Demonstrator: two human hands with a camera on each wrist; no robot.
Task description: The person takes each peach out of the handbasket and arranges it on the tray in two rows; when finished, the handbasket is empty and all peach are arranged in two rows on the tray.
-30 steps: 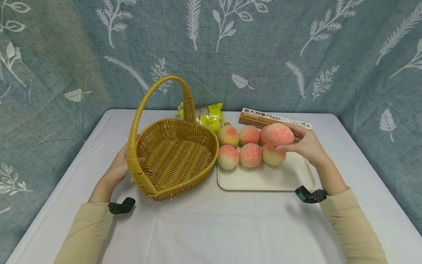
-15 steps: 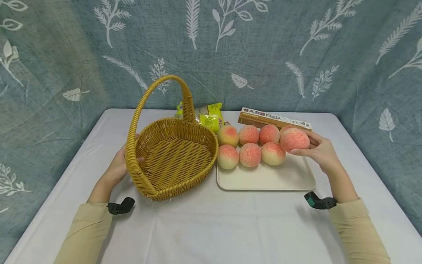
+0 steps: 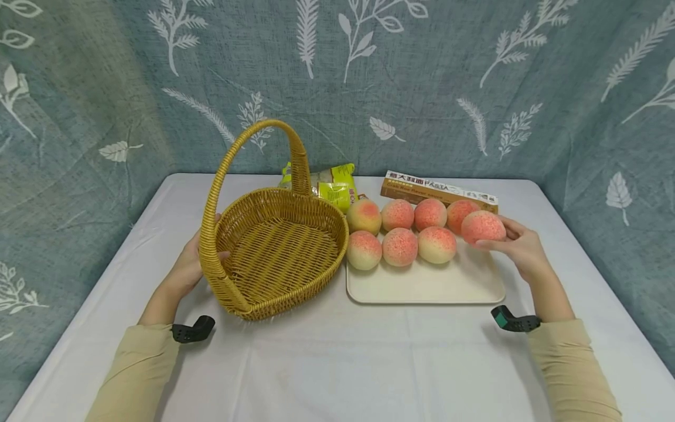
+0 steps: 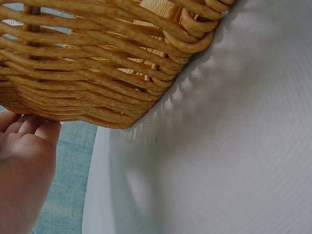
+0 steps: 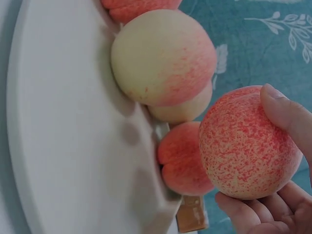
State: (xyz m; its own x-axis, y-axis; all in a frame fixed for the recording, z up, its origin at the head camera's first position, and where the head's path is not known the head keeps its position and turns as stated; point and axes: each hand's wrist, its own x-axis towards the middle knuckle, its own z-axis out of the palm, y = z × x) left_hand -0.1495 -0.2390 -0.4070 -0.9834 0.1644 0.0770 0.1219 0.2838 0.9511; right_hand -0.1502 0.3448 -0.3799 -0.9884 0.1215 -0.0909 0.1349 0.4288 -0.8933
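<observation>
My right hand (image 3: 524,249) pinches a speckled pink peach (image 3: 483,227) between thumb and fingers, above the right part of the cream tray (image 3: 427,290). In the right wrist view that peach (image 5: 251,146) shows held off the tray. Several other peaches (image 3: 401,247) sit in two rows on the tray; one red peach (image 3: 460,212) is just behind the held one. At the left, my left hand (image 3: 187,266) grips the rim of a brown wicker basket (image 3: 285,264), thumb over the inside. In the left wrist view the fingers (image 4: 31,127) meet the basket's woven side.
Behind the peaches lies a pasta box (image 3: 437,190). A yellow-green packet (image 3: 337,190) is partly hidden behind the basket. The basket's tall handle (image 3: 218,193) arches up beside my left hand. A white cloth (image 3: 337,363) covers the table, with a patterned curtain (image 3: 337,105) at the back.
My right hand has carried its peach rightward and slightly toward me, uncovering the red peaches in the back row. My left hand and the basket have stayed nearly in place.
</observation>
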